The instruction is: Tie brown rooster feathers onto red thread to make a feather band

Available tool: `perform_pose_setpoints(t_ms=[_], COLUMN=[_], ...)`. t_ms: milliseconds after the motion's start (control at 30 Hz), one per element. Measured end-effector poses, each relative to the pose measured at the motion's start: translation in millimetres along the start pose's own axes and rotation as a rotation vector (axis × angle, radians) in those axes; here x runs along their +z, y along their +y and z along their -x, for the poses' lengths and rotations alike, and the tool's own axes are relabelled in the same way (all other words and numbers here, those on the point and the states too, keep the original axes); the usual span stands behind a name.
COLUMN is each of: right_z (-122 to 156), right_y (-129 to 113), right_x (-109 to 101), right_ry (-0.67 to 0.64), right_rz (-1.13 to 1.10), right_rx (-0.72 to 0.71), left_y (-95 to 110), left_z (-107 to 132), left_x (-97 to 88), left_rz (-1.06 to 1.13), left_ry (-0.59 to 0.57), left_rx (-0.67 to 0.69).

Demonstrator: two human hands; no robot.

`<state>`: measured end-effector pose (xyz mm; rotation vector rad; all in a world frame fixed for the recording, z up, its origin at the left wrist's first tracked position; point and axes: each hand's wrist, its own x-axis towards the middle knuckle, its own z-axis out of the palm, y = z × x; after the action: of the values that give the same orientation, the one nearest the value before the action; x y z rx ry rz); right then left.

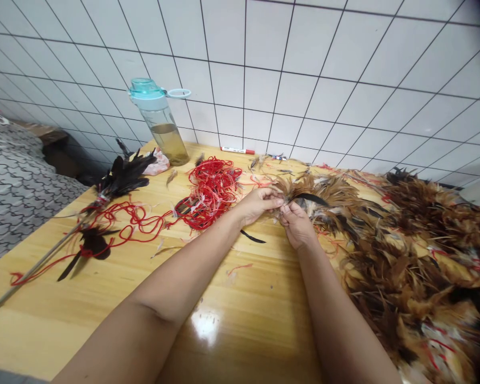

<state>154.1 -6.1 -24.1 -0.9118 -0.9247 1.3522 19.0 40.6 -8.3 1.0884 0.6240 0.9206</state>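
Note:
My left hand (261, 205) and my right hand (298, 226) meet over the table, fingertips almost touching. Both pinch the quill end of a bunch of brown feathers (332, 194), which fans out to the right. A dark feather (312, 199) stands out near my fingertips. The exact grip between the fingers is too small to make out. Left of my left hand lies a tangled heap of red cord (214, 189), and a thin black feather (253, 237) rests on the table just below that wrist.
Brown feather bundles (408, 272) cover the right side of the wooden table (240, 320). At left lies a stick (44, 264) with black feathers (126, 173) and red cord. A water bottle (164, 128) and a red-capped marker (237, 150) are near the tiled wall (264, 48).

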Motion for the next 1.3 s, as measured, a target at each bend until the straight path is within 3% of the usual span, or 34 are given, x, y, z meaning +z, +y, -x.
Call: perform_pose_setpoints(t_ms=[200, 333, 433, 833, 900, 967, 1067, 1133, 1233, 1300], right_z=[-0.5, 0.0, 0.9, 3.5, 2.7, 1.9, 0.9, 0.5, 0.1, 0.0], right_y=[-4.2, -6.3, -7.3, -9.3, -10.4, -11.5, -12.2, -12.1, -12.3, -12.9], right_x=[-3.6, -4.4, -2.6, 6.2, 4.0, 0.8, -3.3, -4.9, -5.8, -6.0], right_ry=[-0.013, -0.028, -0.056, -0.012, 0.014, 0.054, 0.092, 0.089, 0.084, 0.102], right_rz=[-0.313, -0.409, -0.411, -0.262, -0.27, -0.31, -0.383, -0.406, -0.39, -0.357], right_rx=[0.036, 0.085, 0.109, 0.071, 0.06, 0.052, 0.065, 0.071, 0.053, 0.043], left_y=[-2.9, -1.9, -1.7, -3.1, 1.4, 7.8, 18.6, 24.3, 27.5, 26.2], left_z=[1.8, 5.8, 6.8, 5.7, 3.5, 1.1, -0.2, 1.2, 4.6, 6.1], left_x=[1.7, 9.1, 14.0, 11.5, 4.9, -4.6, -19.2, -26.1, -31.1, -32.3], left_rz=[-0.034, 0.003, 0.018, -0.041, -0.163, -0.37, -0.664, -0.764, -0.834, -0.882], left_ry=[-0.024, -0.132, -0.172, -0.127, -0.045, 0.143, 0.317, 0.234, -0.053, -0.169], left_rx=[0.012, -0.062, -0.067, -0.026, 0.05, 0.154, 0.179, 0.12, -0.005, -0.044])
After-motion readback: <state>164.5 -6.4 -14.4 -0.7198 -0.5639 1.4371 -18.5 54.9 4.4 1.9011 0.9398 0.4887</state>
